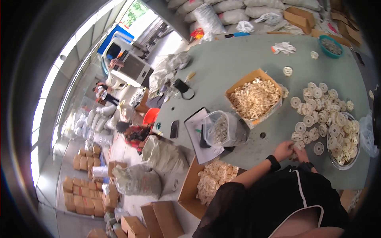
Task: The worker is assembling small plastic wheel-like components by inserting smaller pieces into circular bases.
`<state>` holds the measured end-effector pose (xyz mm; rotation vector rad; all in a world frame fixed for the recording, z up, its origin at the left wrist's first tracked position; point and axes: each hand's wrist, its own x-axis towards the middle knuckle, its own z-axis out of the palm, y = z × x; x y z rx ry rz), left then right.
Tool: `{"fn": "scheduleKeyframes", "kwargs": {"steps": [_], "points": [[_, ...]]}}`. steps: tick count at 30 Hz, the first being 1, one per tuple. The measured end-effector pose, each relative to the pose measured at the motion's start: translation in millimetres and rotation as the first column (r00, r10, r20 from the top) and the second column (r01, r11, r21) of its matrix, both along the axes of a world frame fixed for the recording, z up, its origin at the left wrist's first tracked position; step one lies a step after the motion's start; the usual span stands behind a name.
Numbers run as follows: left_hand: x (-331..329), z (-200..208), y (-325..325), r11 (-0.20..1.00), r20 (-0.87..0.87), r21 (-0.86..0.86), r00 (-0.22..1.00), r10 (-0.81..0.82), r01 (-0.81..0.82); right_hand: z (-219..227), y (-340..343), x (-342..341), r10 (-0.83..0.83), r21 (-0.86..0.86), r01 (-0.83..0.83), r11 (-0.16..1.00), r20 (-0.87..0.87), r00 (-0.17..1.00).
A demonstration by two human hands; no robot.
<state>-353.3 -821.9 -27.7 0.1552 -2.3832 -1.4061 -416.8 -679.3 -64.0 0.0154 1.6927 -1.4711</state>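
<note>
My left hand (283, 150) and my right hand (301, 155) meet close together at the near edge of the table. Their fingers are closed around a small cream plastic part (299, 145), mostly covered by the fingertips. Just beyond them spreads a loose heap of round cream plastic wheels (313, 106) with holes in them. One single wheel (318, 148) lies apart, right of my hands. Farther right, a metal bowl (342, 167) is piled high with similar wheels.
A cardboard box of cream parts (251, 124) and a clear tub of small metal pieces (234, 133) stand left of my hands. Below the table edge is another filled box (186, 190). A teal bowl (337, 55) and a white glove (284, 48) lie at the far side.
</note>
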Motion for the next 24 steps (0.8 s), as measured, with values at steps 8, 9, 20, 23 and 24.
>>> {"fn": "scheduleKeyframes", "kwargs": {"steps": [8, 9, 20, 23, 24], "points": [[3.8, 28.1, 14.3, 0.994, 0.296, 0.111, 0.955, -0.016, -0.017, -3.6, 15.0, 3.7, 0.07, 0.069, -0.062, 0.996, -0.112, 0.991], [3.5, 31.6, 14.3, 0.994, 0.31, 0.107, 0.951, 0.002, -0.037, -0.6, 14.6, 3.3, 0.18, 0.139, -0.151, 0.979, -0.23, 0.956], [5.2, 27.9, 14.7, 0.992, 0.182, -0.02, 0.976, -0.118, 0.123, -5.2, 10.0, 1.6, 0.069, -0.388, 0.191, 0.902, 0.564, 0.823], [1.8, 17.1, 18.0, 0.989, 0.235, -0.048, 0.964, -0.122, 0.137, 37.0, -1.6, 10.4, -0.014, -0.337, 0.305, 0.891, 0.649, 0.76], [1.6, 19.7, 21.4, 0.993, 0.216, -0.076, 0.974, -0.067, 0.085, 42.9, -2.4, 10.0, -0.077, -0.32, 0.378, 0.869, 0.667, 0.741]]}}
